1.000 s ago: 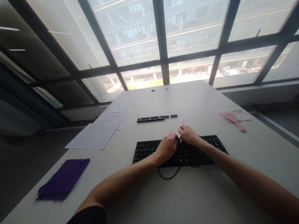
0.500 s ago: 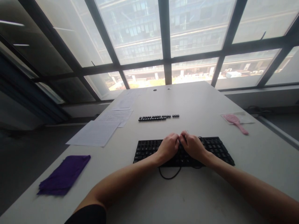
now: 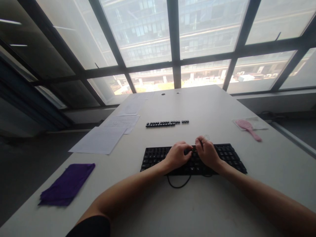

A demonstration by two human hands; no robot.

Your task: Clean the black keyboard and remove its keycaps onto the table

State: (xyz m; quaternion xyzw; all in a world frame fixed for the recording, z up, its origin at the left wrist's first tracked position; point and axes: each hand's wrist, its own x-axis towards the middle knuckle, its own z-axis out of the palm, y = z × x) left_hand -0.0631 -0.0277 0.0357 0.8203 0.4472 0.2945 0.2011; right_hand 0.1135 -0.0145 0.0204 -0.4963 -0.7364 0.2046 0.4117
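Note:
A black keyboard (image 3: 229, 158) lies across the table in front of me, with both hands over its middle. The fingertips of my left hand (image 3: 178, 154) are pinched together above the keys; what they hold, if anything, is too small to make out. My right hand (image 3: 207, 154) is closed around what looks like a wire keycap puller (image 3: 206, 136), whose thin loops stick out past the knuckles. Beyond the keyboard, several loose black keycaps (image 3: 160, 124) stand lined up in rows. A black cable (image 3: 179, 187) loops out from the keyboard's near edge.
To the left are printed paper sheets (image 3: 98, 141) and a folded purple cloth (image 3: 67, 184). A pink hairbrush (image 3: 249, 130) rests partly on a clear plastic bag (image 3: 260, 123) at the right. Windows rise behind the table's far edge.
My hands have moved apart from each other. The right one, with the wire puller, has shifted right and slightly up, while the left stays over the keys.

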